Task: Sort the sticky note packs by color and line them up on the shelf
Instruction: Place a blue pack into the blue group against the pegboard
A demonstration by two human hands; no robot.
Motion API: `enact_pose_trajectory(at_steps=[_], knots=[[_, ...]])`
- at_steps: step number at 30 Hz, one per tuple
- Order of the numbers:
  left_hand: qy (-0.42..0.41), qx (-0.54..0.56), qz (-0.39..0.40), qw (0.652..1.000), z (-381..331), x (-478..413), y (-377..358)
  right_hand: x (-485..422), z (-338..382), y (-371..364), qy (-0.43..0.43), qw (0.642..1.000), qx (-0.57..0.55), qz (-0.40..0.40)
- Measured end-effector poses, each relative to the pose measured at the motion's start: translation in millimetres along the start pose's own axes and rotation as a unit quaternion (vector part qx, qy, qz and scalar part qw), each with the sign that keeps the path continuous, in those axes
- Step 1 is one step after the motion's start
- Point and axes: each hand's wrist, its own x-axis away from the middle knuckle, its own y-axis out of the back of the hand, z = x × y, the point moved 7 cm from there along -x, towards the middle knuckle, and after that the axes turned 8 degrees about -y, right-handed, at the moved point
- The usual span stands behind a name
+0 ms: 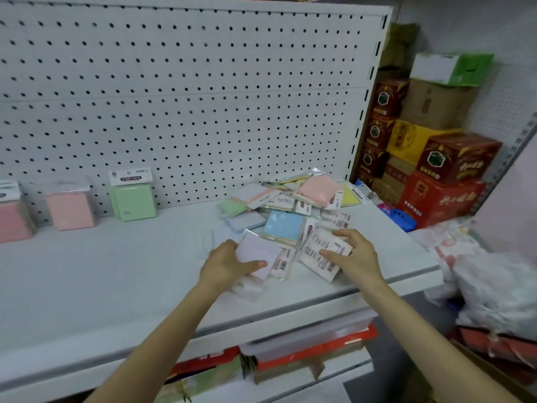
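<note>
Left hand [229, 264], fingers curled round lilac pack [258, 248], right hand [359, 257], fingers pinching label-side pack [318, 266], pile [290, 199] just behind

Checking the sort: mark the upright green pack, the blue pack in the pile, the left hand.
upright green pack [134, 203], head view, green front face.
blue pack [283, 226], head view, middle of blue face.
left hand [225, 264], head view, back of hand.

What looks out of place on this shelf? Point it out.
The unsorted pile on the right: packs lie flat, overlapping at odd angles, some face down, while the green pack and pink packs stand upright at left.
</note>
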Motion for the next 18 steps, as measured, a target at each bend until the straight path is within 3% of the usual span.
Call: enact_pose_trajectory(at_steps=[4, 8, 14, 18], knots=[[-0.040, 0.071, -0.036, 0.996, -4.7, 10.6, 14.0, 11.7, -17.6, -3.3, -0.138, 0.980, -0.137, 0.043], [-0.006, 0.206, -0.002, 0.979, 4.6, 29.9, 26.9, 30.5, -13.5, -11.7, -0.238, 0.925, -0.283, 0.091], [0.003, 0.404, 0.004, 0.915, 24.5, 71.2, 45.2, 76.6, 23.8, -74.4, -0.259, 0.876, -0.347, 0.212], [0.012, 0.467, -0.046, 0.883, 56.6, 95.5, 69.1, 104.0, 55.9, -123.1, -0.201, 0.887, -0.354, 0.220]])
